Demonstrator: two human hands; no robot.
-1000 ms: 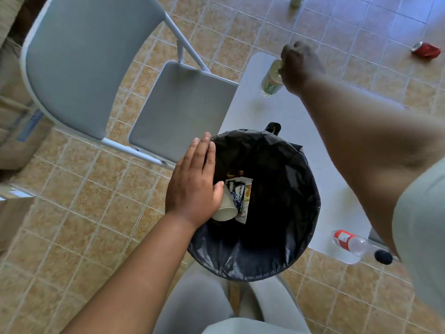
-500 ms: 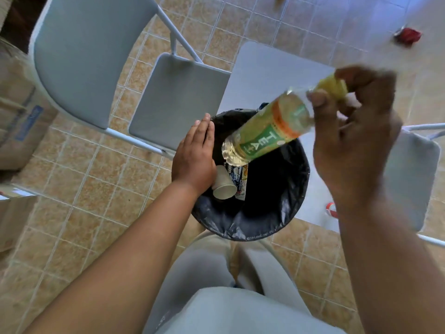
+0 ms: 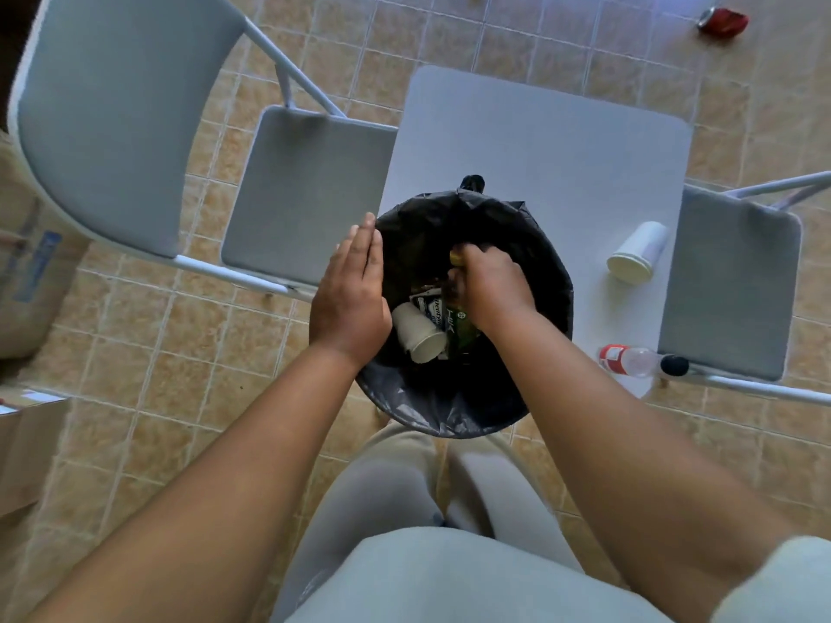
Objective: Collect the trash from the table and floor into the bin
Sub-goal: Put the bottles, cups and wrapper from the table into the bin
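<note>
Tiled floor (image 3: 135, 353), small grey table (image 3: 539, 141) between two folding chairs, black-lined bin (image 3: 449, 415) in front of the person at the table's near edge. Left hand (image 3: 350, 299) lies flat on the bin's left rim, fingers straight and pressed together. Right hand (image 3: 490, 285) is down in the bin mouth, fingers curled round a tea bottle (image 3: 462, 325). Looks like the drop step: best let go low inside the liner, left hand steadying the rim so nothing tips. Bottle runs under the right palm, yellow cap poking out at the fingertip end, green label showing by the wrist, just beside a binned paper cup (image 3: 420, 337). Left to collect: white cup (image 3: 636, 251) and water bottle (image 3: 638, 361) on the table, red can (image 3: 721, 21) on the floor.
</note>
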